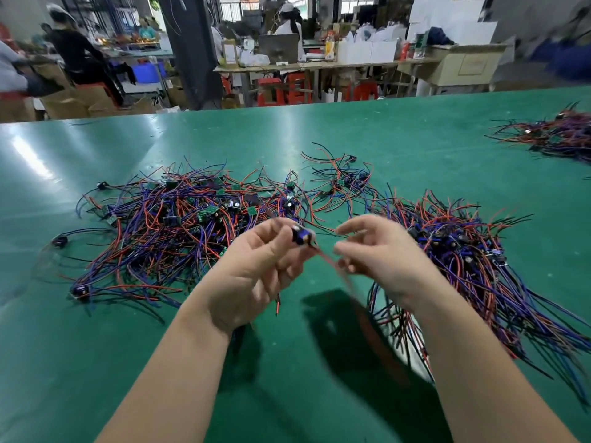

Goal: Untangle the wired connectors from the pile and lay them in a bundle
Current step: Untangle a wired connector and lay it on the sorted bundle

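A: Pinching one connector (302,236) in the left hand (256,270), up over the surface (287,378), between pile (179,225) and bundle (463,260).
B: And the right hand (380,257)?
A: Curled beside the blurred wires (339,276); gripping or not, cannot tell.
B: Progress?
A: Roughly halfway, judging by eye. Plenty laid straight in the bundle on the right, plenty still knotted in the pile on the left. Far from finished.

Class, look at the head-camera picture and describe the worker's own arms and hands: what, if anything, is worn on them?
The left hand and right hand are bare: no gloves, and no ring shows. The left forearm and right forearm are uncovered down to the picture's bottom edge, with no sleeve, watch, bracelet or marking in view.
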`<action>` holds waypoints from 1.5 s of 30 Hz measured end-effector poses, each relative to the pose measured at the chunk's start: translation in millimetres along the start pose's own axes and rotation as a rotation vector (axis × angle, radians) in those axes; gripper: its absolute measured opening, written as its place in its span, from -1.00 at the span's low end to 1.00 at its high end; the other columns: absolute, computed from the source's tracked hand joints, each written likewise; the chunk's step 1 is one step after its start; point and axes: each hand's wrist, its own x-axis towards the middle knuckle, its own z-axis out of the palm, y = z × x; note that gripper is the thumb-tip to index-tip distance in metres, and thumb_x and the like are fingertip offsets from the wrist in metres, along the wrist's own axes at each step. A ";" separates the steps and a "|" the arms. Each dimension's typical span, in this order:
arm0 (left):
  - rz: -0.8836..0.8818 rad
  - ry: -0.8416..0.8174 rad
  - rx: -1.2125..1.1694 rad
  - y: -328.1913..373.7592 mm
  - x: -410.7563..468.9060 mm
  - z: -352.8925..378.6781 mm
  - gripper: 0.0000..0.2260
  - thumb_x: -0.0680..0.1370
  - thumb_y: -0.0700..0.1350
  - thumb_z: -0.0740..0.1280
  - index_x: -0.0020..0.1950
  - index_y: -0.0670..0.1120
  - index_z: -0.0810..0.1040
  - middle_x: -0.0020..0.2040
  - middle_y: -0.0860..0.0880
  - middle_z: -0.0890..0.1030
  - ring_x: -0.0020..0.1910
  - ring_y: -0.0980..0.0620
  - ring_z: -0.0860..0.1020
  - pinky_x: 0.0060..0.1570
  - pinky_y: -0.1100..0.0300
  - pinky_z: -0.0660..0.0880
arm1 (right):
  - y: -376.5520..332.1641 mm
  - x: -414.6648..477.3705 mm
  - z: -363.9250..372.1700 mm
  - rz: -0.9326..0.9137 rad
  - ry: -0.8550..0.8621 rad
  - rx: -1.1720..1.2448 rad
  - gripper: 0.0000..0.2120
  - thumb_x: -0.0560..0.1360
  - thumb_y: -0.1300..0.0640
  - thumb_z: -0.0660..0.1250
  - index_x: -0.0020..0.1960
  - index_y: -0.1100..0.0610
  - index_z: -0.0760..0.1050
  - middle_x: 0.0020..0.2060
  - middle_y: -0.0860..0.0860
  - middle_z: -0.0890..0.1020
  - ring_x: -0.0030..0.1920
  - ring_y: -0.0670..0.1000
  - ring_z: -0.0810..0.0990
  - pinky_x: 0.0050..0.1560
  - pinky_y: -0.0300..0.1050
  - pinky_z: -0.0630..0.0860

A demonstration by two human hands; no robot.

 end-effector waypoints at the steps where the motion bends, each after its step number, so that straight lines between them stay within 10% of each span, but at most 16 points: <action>1: 0.027 0.057 -0.091 -0.5 1.1 2.0 -0.52 0.00 -0.08 0.69 -0.20 -0.12 0.58 -0.25 -0.09 0.67 -0.32 0.05 0.67 -0.31 0.30 0.59 | 1.8 -3.1 5.1 0.000 -0.121 -0.078 -0.80 0.40 0.37 0.43 -0.12 0.11 0.52 -0.34 0.08 0.60 -0.42 -0.04 0.55 -0.38 -0.23 0.49; 5: 0.141 0.198 -0.142 -10.4 6.6 12.8 -0.83 0.23 -0.13 0.50 -0.39 -0.08 0.51 -0.39 -0.02 0.62 -0.38 0.12 0.63 -0.40 0.33 0.55 | 1.0 -12.5 25.5 -0.116 -0.250 0.042 -0.76 0.21 0.11 0.51 -0.14 0.07 0.59 -0.37 0.08 0.62 -0.41 -0.02 0.54 -0.38 -0.25 0.47; 13: 0.322 0.215 0.193 -22.9 9.3 15.5 -0.78 0.25 -0.23 0.55 -0.42 -0.05 0.53 -0.39 -0.02 0.59 -0.37 0.10 0.53 -0.27 0.33 0.48 | -5.5 -12.9 35.9 -0.066 -0.136 0.512 -0.84 0.25 0.04 0.41 -0.30 0.12 0.66 -0.40 -0.02 0.62 -0.44 -0.14 0.50 -0.41 -0.37 0.40; 18: 0.185 -0.043 0.450 -17.0 2.3 12.4 -0.76 0.31 -0.33 0.45 -0.14 -0.02 0.72 -0.17 -0.03 0.71 -0.17 0.11 0.66 -0.14 0.31 0.55 | -14.0 -11.0 21.0 0.038 -0.031 0.640 -0.82 0.49 0.21 0.30 -0.25 0.22 0.59 -0.51 -0.01 0.55 -0.56 -0.16 0.44 -0.55 -0.37 0.38; 23: -0.079 0.074 0.374 -14.0 3.1 11.1 -0.79 0.26 0.00 0.48 -0.18 -0.06 0.72 -0.23 -0.09 0.70 -0.29 0.06 0.67 -0.29 0.23 0.59 | -12.1 -11.0 5.6 0.092 -0.166 0.306 -0.90 0.32 0.18 0.43 -0.31 0.22 0.63 -0.43 0.06 0.54 -0.46 -0.08 0.41 -0.45 -0.33 0.33; 28: -0.120 0.150 0.473 -21.3 5.5 8.9 -0.82 0.22 -0.09 0.51 -0.24 -0.14 0.71 -0.27 -0.12 0.68 -0.34 0.07 0.64 -0.29 0.25 0.58 | -3.1 -9.5 12.3 -0.052 -0.018 -0.050 -0.85 0.42 0.21 0.44 -0.33 0.13 0.63 -0.50 0.01 0.52 -0.43 -0.08 0.39 -0.41 -0.26 0.30; 39: -0.599 -0.226 0.853 -20.5 -5.8 -1.6 -0.86 0.38 -0.24 0.53 -0.30 -0.04 0.65 -0.34 -0.02 0.65 -0.40 0.13 0.60 -0.37 0.31 0.53 | -1.6 0.7 -7.1 -0.224 0.442 0.016 -0.84 0.47 0.13 0.42 -0.29 0.07 0.62 -0.44 -0.06 0.62 -0.44 -0.05 0.62 -0.47 -0.23 0.43; 42: -0.525 -0.150 0.881 -18.6 -5.2 -4.4 -0.91 0.37 -0.21 0.53 -0.30 -0.08 0.66 -0.35 -0.05 0.64 -0.43 0.13 0.55 -0.42 0.34 0.48 | -1.8 5.7 -14.0 -0.270 0.621 -0.078 -0.77 0.58 0.05 0.25 -0.05 0.15 0.62 -0.16 -0.01 0.62 -0.21 -0.03 0.63 -0.16 -0.01 0.54; 45: -0.326 0.136 0.683 -17.2 3.5 -5.6 -0.84 0.25 -0.08 0.53 -0.30 -0.14 0.65 -0.31 -0.13 0.66 -0.40 0.07 0.59 -0.38 0.28 0.54 | -6.7 -1.3 -11.2 -0.413 0.799 -0.196 -0.67 0.55 0.07 0.20 0.31 0.06 0.44 0.06 -0.10 0.41 -0.02 -0.14 0.48 0.12 -0.40 0.36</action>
